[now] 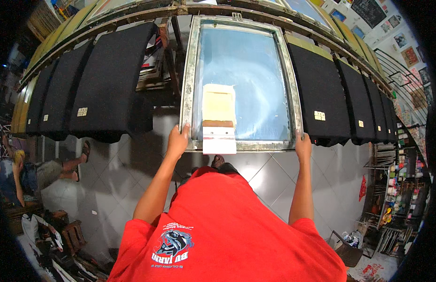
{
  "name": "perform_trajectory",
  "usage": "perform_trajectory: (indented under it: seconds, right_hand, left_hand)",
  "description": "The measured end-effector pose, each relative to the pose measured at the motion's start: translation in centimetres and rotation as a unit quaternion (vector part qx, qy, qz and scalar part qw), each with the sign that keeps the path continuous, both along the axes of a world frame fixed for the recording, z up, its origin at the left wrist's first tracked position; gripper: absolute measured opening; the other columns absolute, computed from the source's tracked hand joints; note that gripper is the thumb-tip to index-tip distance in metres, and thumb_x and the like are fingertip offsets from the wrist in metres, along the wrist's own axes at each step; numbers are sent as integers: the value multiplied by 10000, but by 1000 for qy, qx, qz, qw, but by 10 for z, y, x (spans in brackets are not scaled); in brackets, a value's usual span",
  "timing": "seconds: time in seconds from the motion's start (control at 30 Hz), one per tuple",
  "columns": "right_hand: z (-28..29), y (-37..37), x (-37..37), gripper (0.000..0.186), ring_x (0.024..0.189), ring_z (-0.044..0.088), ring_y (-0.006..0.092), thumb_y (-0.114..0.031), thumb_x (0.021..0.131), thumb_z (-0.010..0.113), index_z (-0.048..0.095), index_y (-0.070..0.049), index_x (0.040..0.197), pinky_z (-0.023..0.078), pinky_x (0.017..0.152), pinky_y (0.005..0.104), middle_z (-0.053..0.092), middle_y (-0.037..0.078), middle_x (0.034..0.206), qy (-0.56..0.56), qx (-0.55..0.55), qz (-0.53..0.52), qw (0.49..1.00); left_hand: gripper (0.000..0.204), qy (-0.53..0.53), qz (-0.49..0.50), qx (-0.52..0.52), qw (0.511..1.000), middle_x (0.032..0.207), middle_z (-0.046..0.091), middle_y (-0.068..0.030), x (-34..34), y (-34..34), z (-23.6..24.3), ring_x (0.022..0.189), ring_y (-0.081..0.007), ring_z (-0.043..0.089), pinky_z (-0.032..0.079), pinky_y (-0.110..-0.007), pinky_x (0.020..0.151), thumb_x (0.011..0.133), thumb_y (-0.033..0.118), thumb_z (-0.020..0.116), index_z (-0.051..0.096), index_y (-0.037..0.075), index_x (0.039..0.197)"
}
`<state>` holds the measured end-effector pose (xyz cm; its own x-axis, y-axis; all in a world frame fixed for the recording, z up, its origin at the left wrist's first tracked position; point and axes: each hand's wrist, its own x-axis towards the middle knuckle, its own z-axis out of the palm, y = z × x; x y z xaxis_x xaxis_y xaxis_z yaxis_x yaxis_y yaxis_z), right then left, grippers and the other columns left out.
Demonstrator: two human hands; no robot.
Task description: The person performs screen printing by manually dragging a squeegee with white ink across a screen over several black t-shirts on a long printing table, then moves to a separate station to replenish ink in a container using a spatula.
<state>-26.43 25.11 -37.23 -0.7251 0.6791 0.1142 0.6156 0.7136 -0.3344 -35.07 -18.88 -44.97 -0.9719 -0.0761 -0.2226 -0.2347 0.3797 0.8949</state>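
At the far left, a person [44, 174] in dark clothing sits low, dim and partly lost in the black rim of the view. Next come black cloths [112, 77] hung side by side in a row, each with a small pale patch near its lower edge; the outermost are too narrowed by the curve to make out well.

The left hand [177, 140] is partly closed on the near left corner of a worn frame [189, 84], thumb along the top; its other fingers are largely hidden, so how tightly they curl cannot be told. The frame is between the two rows of cloths, in front of the red shirt [227, 225], its long axis running away from the body and its far short side at a wooden beam [208, 9]. A bluish sheet [265, 61] fills it. Left of its middle is a yellow patch [218, 103], in line with a white strip [219, 144] that overlaps the near rail; whether they join is unclear.

The right hand [303, 144] grips the near right corner, similarly bent, its fingertips mostly out of sight. Farther right hang more black cloths [319, 89], then shelves of jars [401, 183], small and blurred.
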Motion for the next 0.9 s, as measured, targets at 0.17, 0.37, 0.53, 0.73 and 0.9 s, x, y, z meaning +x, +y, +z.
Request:
perform_trajectory:
  seconds: [0.17,0.37,0.53,0.73,0.9]
  right_hand:
    - [-11,24,-12,594,801,622,432,-442,965,402,625,85,804,448,719,493,621,297,801,17,-12,-30,999]
    - [-1,23,-1,584,612,528,408,-390,985,390,586,108,753,385,610,489,581,295,710,77,-27,-5,997]
    - [-15,32,0,560,635,528,427,-367,992,379,598,106,786,386,615,490,587,298,735,69,-35,-18,997]
    - [-33,27,-13,529,747,590,459,-347,996,371,634,91,860,421,652,483,610,303,794,116,-56,32,991]
    - [-42,50,-15,492,769,598,466,-323,992,369,650,59,860,425,676,511,619,299,810,88,-69,57,992]
  left_hand:
    - [465,8,8,-23,1000,837,624,-294,3,2,20,835,-432,618,447,-475,738,936,364,532,586,-95,895]
    - [435,12,8,-30,999,799,598,-311,6,-2,1,796,-485,577,435,-494,700,940,344,529,569,-79,849]
    - [426,22,9,15,1000,855,599,-306,7,4,-8,841,-461,579,440,-456,736,948,329,514,569,-92,925]
    - [389,66,28,44,996,844,627,-219,13,5,-27,790,-309,600,457,-385,737,962,304,506,585,-77,982]
    - [371,29,48,-7,998,798,629,-163,24,17,10,751,-216,575,454,-369,718,965,286,508,592,-75,947]
